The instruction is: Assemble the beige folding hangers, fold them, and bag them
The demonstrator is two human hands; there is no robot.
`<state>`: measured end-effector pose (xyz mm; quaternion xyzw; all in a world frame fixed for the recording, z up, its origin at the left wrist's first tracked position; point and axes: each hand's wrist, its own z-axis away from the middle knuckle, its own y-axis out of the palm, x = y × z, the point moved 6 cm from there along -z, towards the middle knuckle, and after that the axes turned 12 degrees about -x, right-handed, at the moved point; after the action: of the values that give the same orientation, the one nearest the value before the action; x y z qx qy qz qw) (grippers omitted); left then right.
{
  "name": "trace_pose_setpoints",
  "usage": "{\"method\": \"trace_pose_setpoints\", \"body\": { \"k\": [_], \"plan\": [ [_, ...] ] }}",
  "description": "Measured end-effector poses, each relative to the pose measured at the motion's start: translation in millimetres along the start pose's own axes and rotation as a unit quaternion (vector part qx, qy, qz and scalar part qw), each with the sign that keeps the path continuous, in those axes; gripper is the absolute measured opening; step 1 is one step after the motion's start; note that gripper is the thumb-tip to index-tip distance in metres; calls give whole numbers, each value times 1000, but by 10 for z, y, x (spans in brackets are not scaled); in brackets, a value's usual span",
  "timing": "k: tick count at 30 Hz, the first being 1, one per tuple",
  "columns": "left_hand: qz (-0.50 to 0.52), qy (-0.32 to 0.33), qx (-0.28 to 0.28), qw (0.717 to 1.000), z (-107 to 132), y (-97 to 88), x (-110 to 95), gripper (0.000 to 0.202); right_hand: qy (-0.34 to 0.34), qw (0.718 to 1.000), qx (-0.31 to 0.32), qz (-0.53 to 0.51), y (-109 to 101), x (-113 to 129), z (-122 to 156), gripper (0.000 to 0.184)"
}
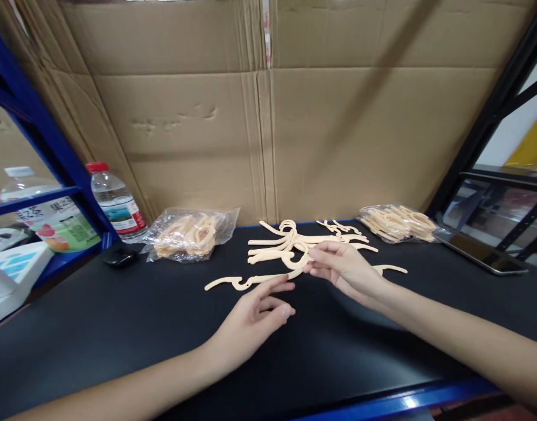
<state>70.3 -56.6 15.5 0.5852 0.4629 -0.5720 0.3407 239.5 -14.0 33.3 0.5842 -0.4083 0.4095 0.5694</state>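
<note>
My right hand point(348, 270) pinches a beige plastic folding hanger point(298, 271) by its curved hook, between thumb and fingers. Just left of it, my left hand point(256, 320) hovers with its fingers apart and nothing in them. Close by my left fingertips, a beige hanger arm point(233, 283) stretches to the left over the black table. Behind both hands lies a loose pile of beige hanger parts point(271, 242), with hooks and arms overlapping. My right hand covers some of these pieces.
Clear plastic bags of beige hanger pieces lie at the back left point(189, 235) and back right point(398, 222). A red-capped water bottle point(117, 202) and black mouse point(119, 255) stand left. A dark flat tablet-like device point(481, 251) lies right. Cardboard point(189, 128) walls the back.
</note>
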Motion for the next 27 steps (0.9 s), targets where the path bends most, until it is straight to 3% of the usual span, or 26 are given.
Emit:
{"method": "trace_pose_setpoints", "body": {
  "k": [4, 8, 10, 12, 13, 14, 16, 17, 19, 22, 27],
  "plan": [
    [76, -29, -60, 995, -23, -35, 23, 45, 34, 998, 37, 23, 134, -130, 155, 23],
    [72, -44, -93, 992, -13, -62, 46, 31, 40, 992, 92, 76, 257, -223, 219, 26],
    [74, -40, -105, 991, -13, -96, 46, 30, 11, 987, 115, 116, 248, -169, 171, 24],
    [83, -38, -116, 989, -19, -136, 45, 30, -87, 970, 105, 202, 130, 6, 55, 20],
    [90, -39, -120, 988, -23, -154, 46, 29, -161, 946, 88, 266, 40, 128, -12, 17],
    [97, -42, -124, 987, -26, -169, 49, 28, -247, 905, 61, 340, -62, 257, -73, 13],
    [106, -45, -135, 984, -30, -195, 57, 28, -374, 787, 31, 490, -236, 404, -183, 9],
    [107, -45, -139, 983, -30, -203, 61, 28, -401, 738, 30, 542, -313, 409, -249, 8],
    [104, -41, -145, 983, -30, -216, 68, 28, -416, 679, 46, 603, -429, 337, -381, 6],
    [96, -31, -145, 984, -31, -226, 71, 27, -415, 652, 68, 631, -479, 170, -508, 6],
    [79, -24, -150, 985, -37, -244, 52, 24, -405, 665, 50, 625, -435, 61, -560, 4]
  ]
}}
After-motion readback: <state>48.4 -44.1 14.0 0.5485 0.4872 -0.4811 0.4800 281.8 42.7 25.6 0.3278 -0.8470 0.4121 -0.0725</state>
